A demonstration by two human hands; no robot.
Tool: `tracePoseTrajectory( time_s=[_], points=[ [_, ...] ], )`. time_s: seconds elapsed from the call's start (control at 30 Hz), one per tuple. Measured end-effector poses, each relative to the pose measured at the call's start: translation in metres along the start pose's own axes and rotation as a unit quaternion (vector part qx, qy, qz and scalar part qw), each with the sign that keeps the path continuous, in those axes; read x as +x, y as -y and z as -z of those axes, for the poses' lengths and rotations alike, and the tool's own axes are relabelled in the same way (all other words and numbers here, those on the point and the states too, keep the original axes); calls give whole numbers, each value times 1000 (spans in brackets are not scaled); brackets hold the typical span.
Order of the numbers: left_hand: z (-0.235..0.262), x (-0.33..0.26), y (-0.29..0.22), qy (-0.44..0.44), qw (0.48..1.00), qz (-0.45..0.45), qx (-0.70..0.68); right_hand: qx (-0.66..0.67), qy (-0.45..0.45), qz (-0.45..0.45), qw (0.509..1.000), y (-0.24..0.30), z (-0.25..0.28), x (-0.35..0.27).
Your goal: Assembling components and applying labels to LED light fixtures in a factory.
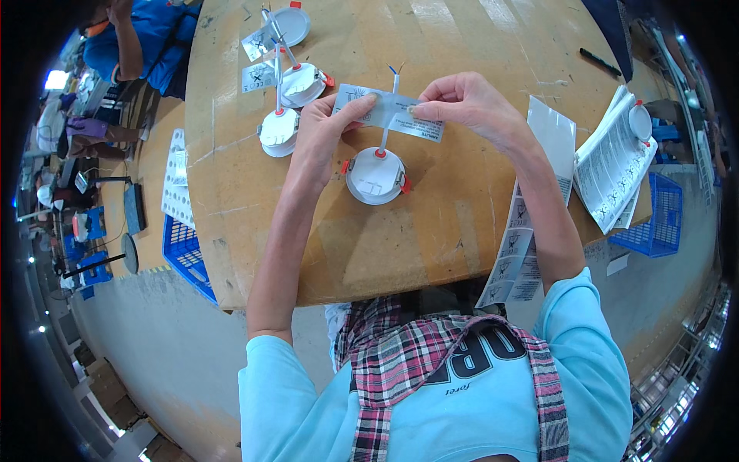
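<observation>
Head view — beyond the white lamp (375,179), fingers of left hand (323,131) and right hand (473,110) pinch the silver label (379,115) — long axis crossing the cable (384,140).

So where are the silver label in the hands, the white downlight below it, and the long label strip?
Silver label (406,125), head view: its right half.
White downlight (375,177), head view: housing's middle.
Long label strip (517,231), head view: lower half.
</observation>
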State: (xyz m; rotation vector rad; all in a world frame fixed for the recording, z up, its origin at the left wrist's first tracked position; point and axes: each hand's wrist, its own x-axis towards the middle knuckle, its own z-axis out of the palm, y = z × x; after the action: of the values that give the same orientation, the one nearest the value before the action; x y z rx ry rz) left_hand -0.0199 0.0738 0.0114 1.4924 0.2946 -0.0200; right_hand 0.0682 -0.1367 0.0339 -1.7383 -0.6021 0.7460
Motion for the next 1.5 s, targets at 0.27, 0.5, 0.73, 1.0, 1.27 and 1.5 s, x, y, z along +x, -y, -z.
tracePoseTrajectory(
  time_s=[0.27, 0.5, 0.73, 1.0, 1.27, 1.5],
  points=[
    [-14, -1, 0, 1, 999, -1, -35, -24, -20, -22, 999, -9, 8, 5],
    [-16, 1, 2, 2, 997, 32, -67, -24, -25, -14, 999, -13, 9, 6],
    [-16, 1, 2, -1, 995, 50, -89, -54, -32, -30, 998, -11, 8, 6],
    [-15, 1, 2, 7, 990, 55, -130, -53, -53, -13, 997, -13, 4, 6],
    [-17, -3, 2, 36, 984, 67, -162, -99, -27, -46, 994, 1, 6, 0],
    [-18, 0, 11, 32, 979, 61, -192, -116, 10, -56, 992, 3, 9, -2]
  ],
)
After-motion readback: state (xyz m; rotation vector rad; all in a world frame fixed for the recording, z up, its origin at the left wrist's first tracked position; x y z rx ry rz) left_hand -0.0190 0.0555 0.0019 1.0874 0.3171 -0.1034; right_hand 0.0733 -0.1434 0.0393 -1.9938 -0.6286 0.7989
